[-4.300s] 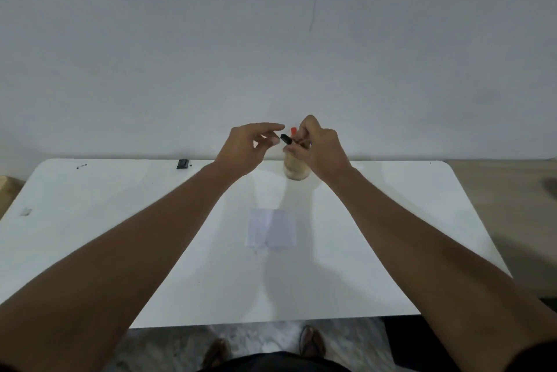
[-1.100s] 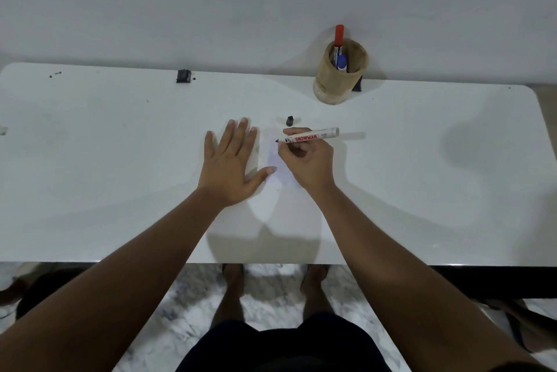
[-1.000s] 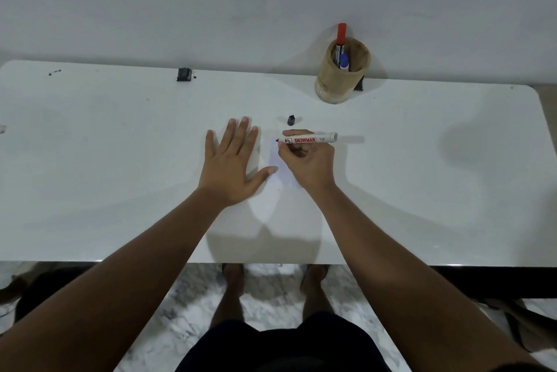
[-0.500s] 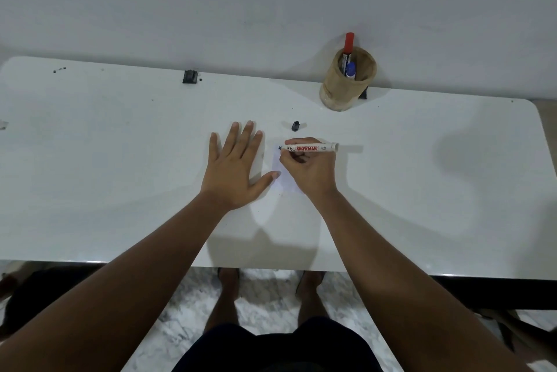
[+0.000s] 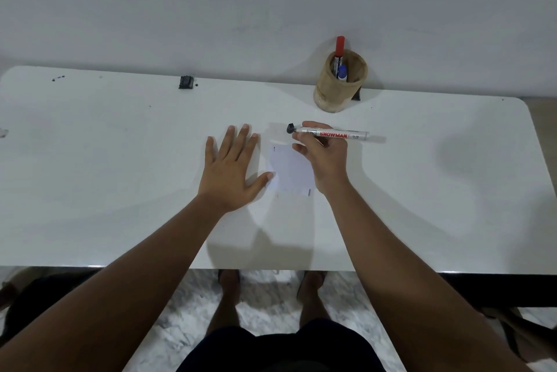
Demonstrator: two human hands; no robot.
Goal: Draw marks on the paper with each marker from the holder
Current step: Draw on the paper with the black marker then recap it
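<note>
Our right hand (image 5: 327, 157) has its fingers (image 5: 310, 126) clenched around the white marker (image 5: 334, 134), barrel pointing right. Half a second ago the tip sat over the paper; now it has slid to the far edge and meets the black cap (image 5: 290, 128) on the tabletop (image 5: 120, 136), so we judge this marker's stroke finished and recapping next. Our left hand (image 5: 230, 168) stays flat with fingers released, thumb touching the paper (image 5: 287, 168), which carries a short mark near its far left corner. Further right, the holder (image 5: 339, 91) keeps a red marker (image 5: 339, 47) and a blue marker (image 5: 342, 72), both unused, we think.
</note>
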